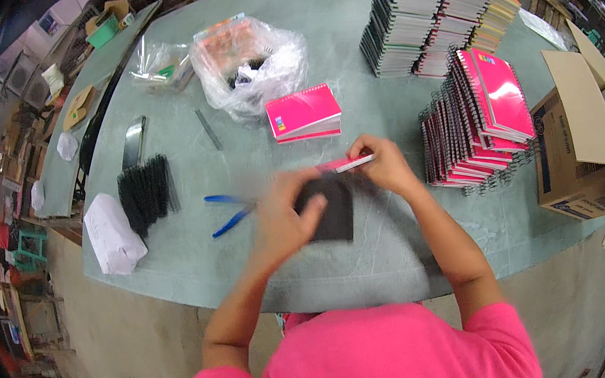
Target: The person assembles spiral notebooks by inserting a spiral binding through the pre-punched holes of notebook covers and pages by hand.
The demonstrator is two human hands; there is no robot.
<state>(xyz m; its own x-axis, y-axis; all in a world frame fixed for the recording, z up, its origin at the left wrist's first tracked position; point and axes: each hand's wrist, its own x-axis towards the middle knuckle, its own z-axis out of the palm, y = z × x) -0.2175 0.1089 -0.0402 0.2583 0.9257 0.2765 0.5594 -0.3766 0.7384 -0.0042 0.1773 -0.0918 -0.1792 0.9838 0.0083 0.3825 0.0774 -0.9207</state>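
Observation:
Near the middle of the table my right hand [384,166] grips the right end of a small pink-covered notebook [337,163], held edge-on. My left hand [286,210] is blurred by motion at the notebook's left end; its thumb stands apart from the fingers, and whether the fingertips touch the notebook is hard to see. Under the left hand lies a dark flat pad [336,219]. Blue-handled pliers [229,215] rest just left of it, their head hidden by that hand. Beyond my hands sits a short pile of pink notebooks [304,112].
Stacked pink spiral notebooks [472,123] stand at right, with green and yellow notebook stacks [439,6] behind. An open cardboard box [577,148] is at far right. Black binding coils [146,194], a white wrapped bundle [113,235] and a plastic bag [250,67] lie left.

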